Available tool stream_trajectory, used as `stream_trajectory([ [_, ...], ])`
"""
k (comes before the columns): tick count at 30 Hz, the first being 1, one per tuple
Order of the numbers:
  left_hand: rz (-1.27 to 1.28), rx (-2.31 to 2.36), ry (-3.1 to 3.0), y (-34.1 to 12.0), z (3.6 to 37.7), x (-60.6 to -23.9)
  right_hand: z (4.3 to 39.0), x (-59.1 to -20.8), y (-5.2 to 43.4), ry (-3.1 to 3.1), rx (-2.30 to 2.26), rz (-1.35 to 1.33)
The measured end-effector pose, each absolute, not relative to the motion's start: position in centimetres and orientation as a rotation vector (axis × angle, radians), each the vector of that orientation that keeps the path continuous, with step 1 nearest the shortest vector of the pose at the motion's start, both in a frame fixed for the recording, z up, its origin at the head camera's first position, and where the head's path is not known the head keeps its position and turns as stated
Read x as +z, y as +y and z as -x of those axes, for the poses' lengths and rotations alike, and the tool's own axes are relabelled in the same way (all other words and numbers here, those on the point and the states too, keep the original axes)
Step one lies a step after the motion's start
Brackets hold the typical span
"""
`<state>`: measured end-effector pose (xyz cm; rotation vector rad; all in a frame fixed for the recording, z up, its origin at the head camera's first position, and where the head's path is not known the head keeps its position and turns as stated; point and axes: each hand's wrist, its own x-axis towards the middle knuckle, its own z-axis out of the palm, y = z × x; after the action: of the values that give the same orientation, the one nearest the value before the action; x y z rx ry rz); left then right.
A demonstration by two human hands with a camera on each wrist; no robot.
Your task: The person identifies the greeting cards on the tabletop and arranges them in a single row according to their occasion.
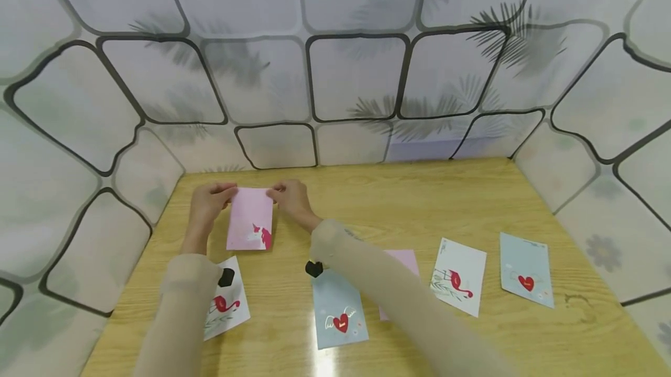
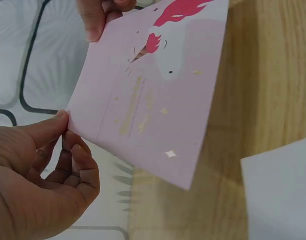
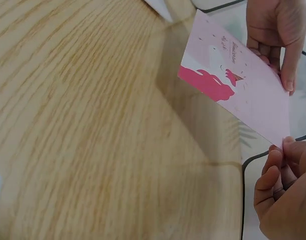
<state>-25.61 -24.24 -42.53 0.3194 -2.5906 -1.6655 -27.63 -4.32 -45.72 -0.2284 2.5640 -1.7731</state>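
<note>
Hands at the far left of the pale wooden surface (image 1: 398, 196) carry the work: the left hand (image 1: 207, 199) pinches one top corner of a pink rectangular paper card with a white unicorn and magenta mane (image 1: 250, 219), and the right hand (image 1: 290, 197) pinches the other top corner, thumb and fingers closed on the edge in both wrist views. The card hangs lifted and tilted, its lower edge close to the wood; whether it touches there I cannot tell. Five other cards lie flat nearer the person: a white flamingo card (image 1: 226, 301) under the left sleeve, a pale blue card with a winged red heart (image 1: 338, 316), a plain pink card (image 1: 403, 263) mostly hidden by the right forearm, a second white flamingo card (image 1: 458, 284) and a second pale blue heart card (image 1: 526, 277) at the right. Judging by this layout, the handling seems at an early stage: one card is in hand, and the five flat ones lie spread out singly, neither gathered nor stacked.
</note>
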Motion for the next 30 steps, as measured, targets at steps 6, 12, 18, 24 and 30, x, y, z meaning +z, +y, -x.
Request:
stream_trajectory([
  [6, -0.379, -1.634, -2.587, -24.3, 26.0, -44.2, 28.0, -46.8, -4.9, 2.591, -1.712, 0.214],
  [12, -0.358, -1.622, -2.609, -24.3, 26.7, -45.0, 28.7, -47.3, -4.7, 2.622, -1.638, 0.243],
  [18, -0.371, -1.541, -2.748, -24.6, 27.1, -46.2, 29.1, -48.1, -4.4, 2.689, -1.481, 0.330],
  [24, -0.370, -1.382, -2.792, -24.5, 27.1, -47.5, 29.1, -48.6, -4.5, 2.771, -1.290, 0.343],
  [30, -0.393, -1.272, -2.798, -24.4, 27.7, -48.2, 29.3, -49.1, -4.7, 2.822, -1.189, 0.348],
])
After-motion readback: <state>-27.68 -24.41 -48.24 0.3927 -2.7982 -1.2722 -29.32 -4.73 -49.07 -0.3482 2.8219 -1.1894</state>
